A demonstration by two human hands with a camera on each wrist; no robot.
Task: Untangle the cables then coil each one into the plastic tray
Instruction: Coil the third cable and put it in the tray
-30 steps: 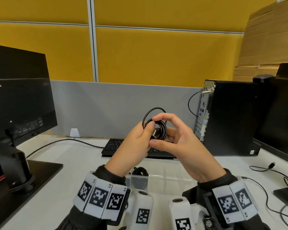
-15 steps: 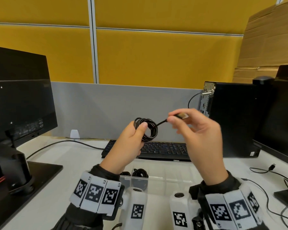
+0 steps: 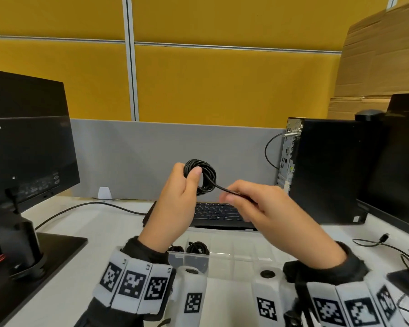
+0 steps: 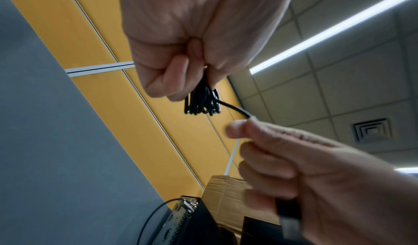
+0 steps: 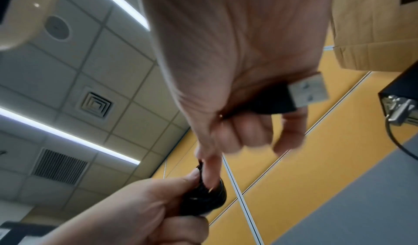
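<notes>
A black cable wound into a small coil (image 3: 207,177) is raised above the desk, gripped by my left hand (image 3: 187,182) between thumb and fingers. The coil (image 4: 201,102) hangs edge-on below that fist in the left wrist view. My right hand (image 3: 243,199) holds the cable's free end, which runs taut from the coil; its silver USB plug (image 5: 307,92) sticks out of the palm. Below my wrists lies the clear plastic tray (image 3: 232,253), with two black coiled cables (image 3: 196,247) in its left compartments.
A black keyboard (image 3: 217,213) lies behind the tray. A monitor (image 3: 26,147) on its stand stands left, a black computer tower (image 3: 326,168) right. Loose black cables (image 3: 387,246) trail on the desk at the right edge. A grey partition backs the desk.
My right hand has pulled the plug end out of the coil, first up and right, and has now dropped lower toward the keyboard. The left hand with the coil rose slightly.
</notes>
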